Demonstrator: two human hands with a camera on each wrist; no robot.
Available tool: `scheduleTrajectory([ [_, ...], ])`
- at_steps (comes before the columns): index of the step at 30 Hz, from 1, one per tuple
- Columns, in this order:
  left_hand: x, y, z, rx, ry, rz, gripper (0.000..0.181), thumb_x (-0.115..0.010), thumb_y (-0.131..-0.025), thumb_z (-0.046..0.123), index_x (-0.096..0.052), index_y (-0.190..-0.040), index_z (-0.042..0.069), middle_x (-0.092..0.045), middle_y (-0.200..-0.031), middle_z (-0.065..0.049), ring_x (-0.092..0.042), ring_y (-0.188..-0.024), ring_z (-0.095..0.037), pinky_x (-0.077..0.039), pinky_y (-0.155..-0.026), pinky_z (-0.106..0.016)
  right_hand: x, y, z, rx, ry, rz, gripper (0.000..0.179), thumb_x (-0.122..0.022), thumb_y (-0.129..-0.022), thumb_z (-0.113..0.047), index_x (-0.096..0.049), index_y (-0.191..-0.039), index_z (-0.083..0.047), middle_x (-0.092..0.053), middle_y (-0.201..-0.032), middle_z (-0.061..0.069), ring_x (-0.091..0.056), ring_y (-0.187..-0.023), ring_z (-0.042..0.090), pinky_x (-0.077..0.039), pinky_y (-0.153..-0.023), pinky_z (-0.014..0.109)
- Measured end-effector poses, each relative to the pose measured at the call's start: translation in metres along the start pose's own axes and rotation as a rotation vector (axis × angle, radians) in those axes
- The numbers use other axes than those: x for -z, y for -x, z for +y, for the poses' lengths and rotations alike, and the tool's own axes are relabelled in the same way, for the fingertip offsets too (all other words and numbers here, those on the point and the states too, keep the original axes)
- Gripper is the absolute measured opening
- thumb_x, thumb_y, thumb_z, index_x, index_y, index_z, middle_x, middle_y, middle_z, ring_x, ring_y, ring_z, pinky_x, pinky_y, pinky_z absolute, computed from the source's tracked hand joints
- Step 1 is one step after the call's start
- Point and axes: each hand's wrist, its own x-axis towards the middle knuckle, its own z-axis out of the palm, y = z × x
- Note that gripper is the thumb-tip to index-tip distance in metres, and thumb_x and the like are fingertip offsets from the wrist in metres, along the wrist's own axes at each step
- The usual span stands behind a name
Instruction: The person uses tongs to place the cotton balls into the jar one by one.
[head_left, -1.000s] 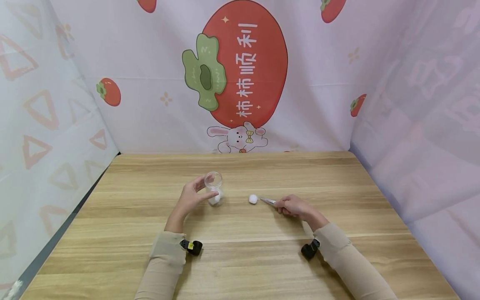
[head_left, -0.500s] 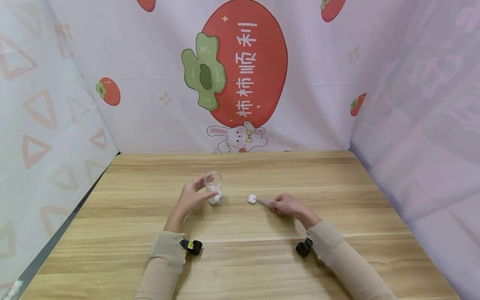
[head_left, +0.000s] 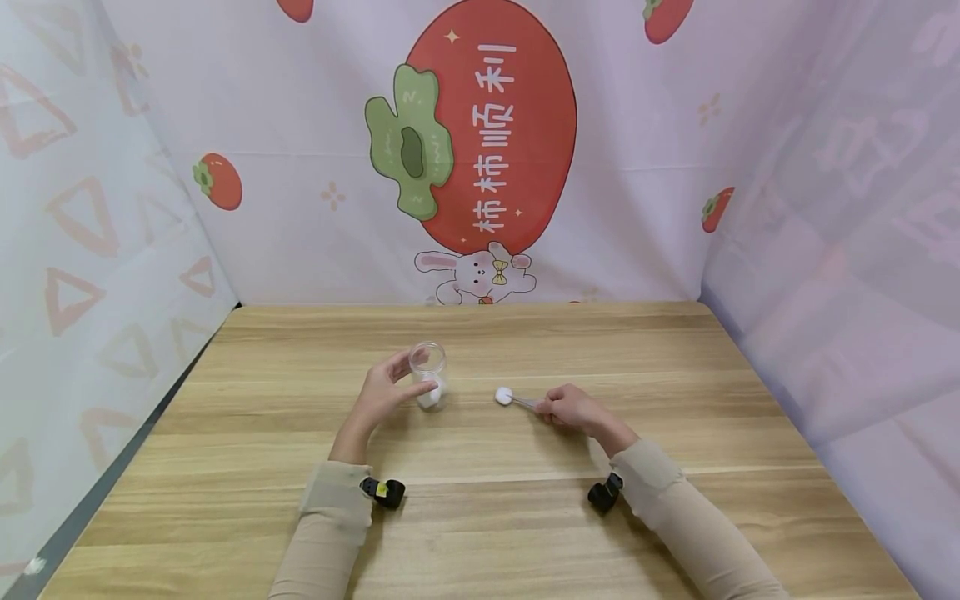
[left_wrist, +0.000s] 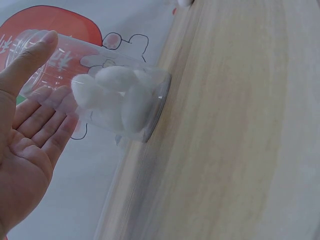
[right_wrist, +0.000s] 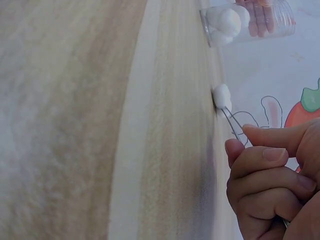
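Observation:
My left hand [head_left: 378,396] holds a clear plastic jar [head_left: 428,367] upright on the table, thumb on one side and fingers on the other. Inside its lower part lie several white cotton balls [left_wrist: 115,97]; the mouth is uncovered. To the right of the jar, a single cotton ball [head_left: 504,396] is at the tabletop. Metal tweezers [right_wrist: 231,123] reach its near side, their tips touching it. My right hand [head_left: 579,410] grips the tweezers between thumb and curled fingers, which hide most of their length. Whether the ball is slightly raised, I cannot tell.
The wooden table [head_left: 480,517] spreads out on all sides of the hands. A printed white cloth [head_left: 300,233] hangs behind its far edge, with more cloth at the left and right. Each wrist bears a small black camera [head_left: 388,493].
My right hand has moved left, bringing the tweezer tips from just beside the loose cotton ball onto it. The ball has shifted very slightly left. My left hand and the jar stay in place.

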Motion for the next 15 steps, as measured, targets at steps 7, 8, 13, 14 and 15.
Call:
scheduleTrajectory([
  [7,0.0,-0.006,-0.014,-0.013,0.003,0.01,0.068,-0.079,-0.079,0.02,-0.049,-0.139,0.007,-0.056,-0.141,-0.014,-0.05,-0.135,-0.033,-0.04,-0.117,-0.045,0.002,0.001,0.001,0.024,-0.068,-0.037,0.026,-0.055,-0.096,-0.016,-0.057,-0.073,-0.003,-0.038,-0.053,-0.005,-0.032,-0.051,0.008,-0.026,-0.047,0.017],
  [8,-0.001,-0.006,-0.014,-0.012,0.002,0.011,0.068,-0.079,-0.08,0.019,-0.049,-0.139,0.007,-0.056,-0.141,-0.015,-0.05,-0.135,-0.034,-0.04,-0.117,-0.045,0.003,0.001,0.002,0.026,-0.078,-0.043,0.026,-0.055,-0.096,-0.016,-0.057,-0.074,-0.003,-0.038,-0.053,-0.005,-0.031,-0.05,0.008,-0.026,-0.047,0.017],
  [13,-0.001,-0.001,-0.001,-0.007,0.003,0.004,0.066,-0.076,-0.081,0.012,-0.048,-0.139,0.002,-0.054,-0.141,-0.019,-0.049,-0.135,-0.036,-0.039,-0.118,-0.047,0.006,0.001,0.004,0.032,-0.126,-0.064,0.026,-0.054,-0.097,-0.017,-0.058,-0.076,-0.002,-0.04,-0.053,-0.006,-0.029,-0.048,0.007,-0.023,-0.044,0.017],
  [14,-0.001,0.001,0.003,-0.007,0.004,0.002,0.065,-0.076,-0.082,0.011,-0.047,-0.139,0.001,-0.054,-0.141,-0.02,-0.048,-0.135,-0.037,-0.039,-0.118,-0.047,0.007,0.001,0.004,0.036,-0.136,-0.068,0.025,-0.054,-0.097,-0.017,-0.059,-0.077,-0.002,-0.041,-0.054,-0.006,-0.03,-0.048,0.006,-0.023,-0.044,0.016],
  [15,0.0,0.002,0.007,-0.007,0.003,-0.001,0.064,-0.075,-0.082,0.01,-0.047,-0.139,-0.001,-0.054,-0.141,-0.021,-0.048,-0.135,-0.038,-0.039,-0.118,-0.048,0.007,0.001,0.004,0.041,-0.145,-0.071,0.025,-0.054,-0.097,-0.016,-0.059,-0.078,-0.002,-0.042,-0.055,-0.006,-0.03,-0.048,0.006,-0.022,-0.044,0.016],
])
